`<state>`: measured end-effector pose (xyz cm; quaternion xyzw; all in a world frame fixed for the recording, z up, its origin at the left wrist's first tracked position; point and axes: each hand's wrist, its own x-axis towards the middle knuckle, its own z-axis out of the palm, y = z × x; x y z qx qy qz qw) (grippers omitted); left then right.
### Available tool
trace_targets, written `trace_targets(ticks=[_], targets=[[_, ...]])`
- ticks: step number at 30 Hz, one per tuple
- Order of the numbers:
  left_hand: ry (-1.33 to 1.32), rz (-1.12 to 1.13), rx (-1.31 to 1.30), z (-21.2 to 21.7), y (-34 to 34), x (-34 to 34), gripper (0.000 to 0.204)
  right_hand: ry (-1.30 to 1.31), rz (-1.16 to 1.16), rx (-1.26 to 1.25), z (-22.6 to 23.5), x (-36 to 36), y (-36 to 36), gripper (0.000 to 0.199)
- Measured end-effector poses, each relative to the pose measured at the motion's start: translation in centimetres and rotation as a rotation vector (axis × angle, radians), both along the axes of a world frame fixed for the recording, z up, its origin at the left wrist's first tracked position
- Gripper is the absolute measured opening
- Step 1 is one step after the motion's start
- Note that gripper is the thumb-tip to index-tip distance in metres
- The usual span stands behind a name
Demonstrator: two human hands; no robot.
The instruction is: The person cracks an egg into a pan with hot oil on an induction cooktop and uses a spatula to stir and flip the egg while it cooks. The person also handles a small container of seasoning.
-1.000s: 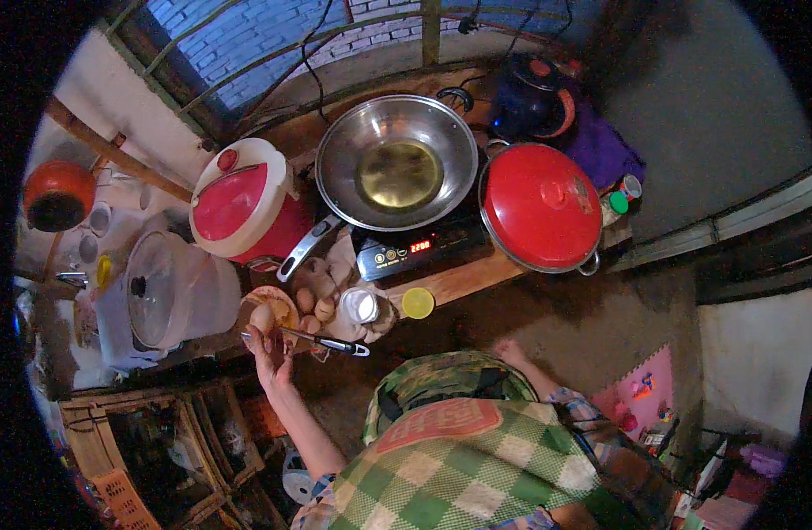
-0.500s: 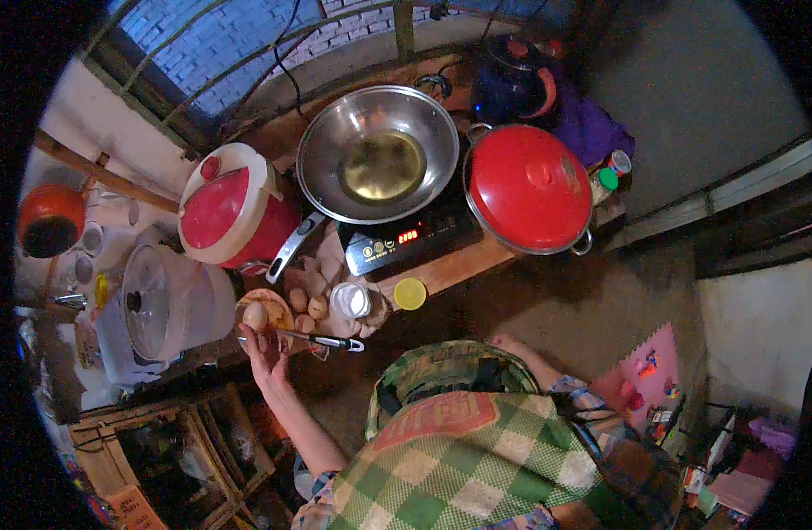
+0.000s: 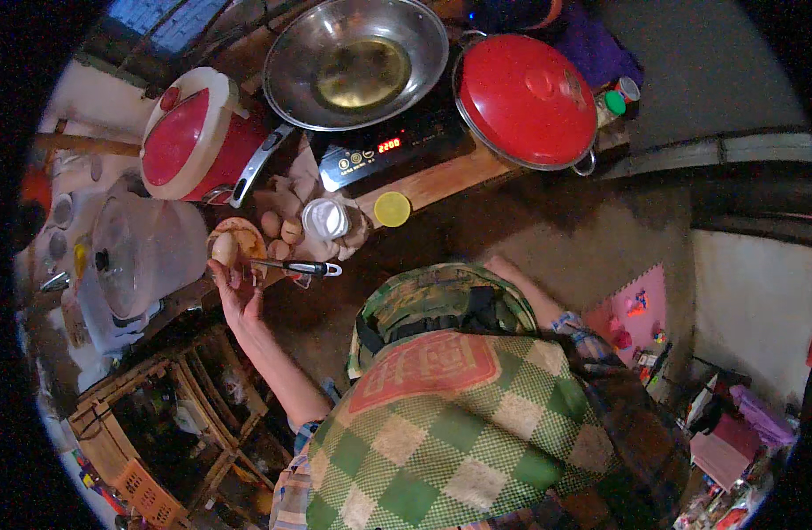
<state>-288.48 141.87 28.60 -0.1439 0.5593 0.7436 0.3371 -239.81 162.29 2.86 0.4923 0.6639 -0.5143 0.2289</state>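
Note:
A pale egg (image 3: 224,248) is at the fingertips of my left hand (image 3: 238,299), above a small orange-rimmed bowl (image 3: 249,237). A utensil with a black and silver handle (image 3: 307,267) reaches from the bowl toward the right; its other end is hard to make out. Several brown eggs (image 3: 291,231) sit on a cloth just right of the bowl, beside an open clear jar of white powder (image 3: 326,219). My right hand (image 3: 500,265) is out past the cap brim, away from all of these, and its fingers cannot be made out.
A steel wok (image 3: 287,66) with yellowish oil stands on a lit induction cooker (image 3: 362,163). To its right is a red-lidded pot (image 3: 525,106). A yellow lid (image 3: 392,209) lies at the counter edge. At left are a red cooker (image 3: 189,141) and a translucent lidded tub (image 3: 158,247).
The view has tipped downward, so the counter and its things sit higher in the picture. My left hand keeps the egg over the bowl.

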Motion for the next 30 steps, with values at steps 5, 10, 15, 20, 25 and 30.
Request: trace_targets(ticks=[5,10,15,20,25,30], targets=[[-0.003,-0.030,-0.005,1.4,1.8,-0.1,0.053,0.304,0.081,0.211,-7.8,3.2,-0.4,0.040],[0.001,-0.069,-0.011,-0.2,0.0,-0.8,0.055,0.065,-0.122,0.169,4.1,-2.3,-1.1,0.042],[0.090,-0.085,-0.110,1.9,-2.8,1.1,0.065,0.082,-0.145,0.317,3.7,-2.0,-2.7,0.035],[0.074,-0.416,0.024,0.5,4.2,-0.8,0.050,-0.008,-0.374,0.322,-0.3,0.9,-4.6,0.025],[0.111,-0.439,-0.040,0.7,6.0,1.1,0.048,-0.121,-0.567,0.201,-2.1,3.0,-7.1,0.025],[0.124,-0.452,-0.049,2.6,5.7,1.1,0.047,0.111,-0.512,0.364,-5.6,7.3,-10.4,0.027]])
